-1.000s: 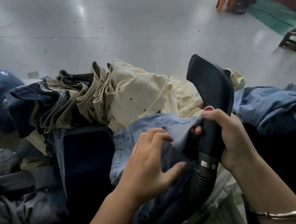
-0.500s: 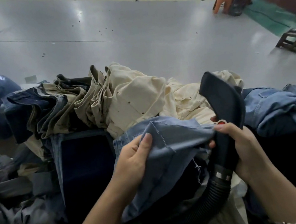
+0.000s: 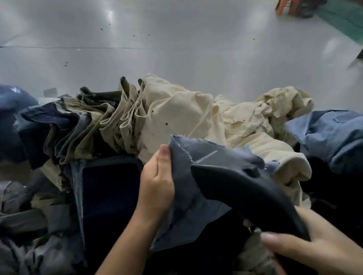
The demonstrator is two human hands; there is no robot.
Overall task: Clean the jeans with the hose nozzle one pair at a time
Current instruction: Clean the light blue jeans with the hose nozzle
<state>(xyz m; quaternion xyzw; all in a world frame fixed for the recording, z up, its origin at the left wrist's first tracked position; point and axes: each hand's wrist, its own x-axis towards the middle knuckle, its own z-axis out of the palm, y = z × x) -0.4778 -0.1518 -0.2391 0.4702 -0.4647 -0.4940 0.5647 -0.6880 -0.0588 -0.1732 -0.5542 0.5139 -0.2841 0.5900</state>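
Two hands work over a heap of trousers on the grey floor [image 3: 185,33]. Head view: the left hand [image 3: 157,186] grips a light blue jeans [image 3: 198,199] panel, thumb up along its frayed edge, fingers curled behind the cloth. The right hand [image 3: 310,249], blurred at the lower edge, seems wrapped round the dark nozzle [image 3: 239,182], whose wide mouth lies against the jeans. Cream trousers [image 3: 186,113] are piled just behind.

Left hand [image 3: 157,182] pinched the light blue jeans [image 3: 193,195] up. Right hand [image 3: 310,249] gripped the black hose nozzle [image 3: 235,185], tip against the denim.
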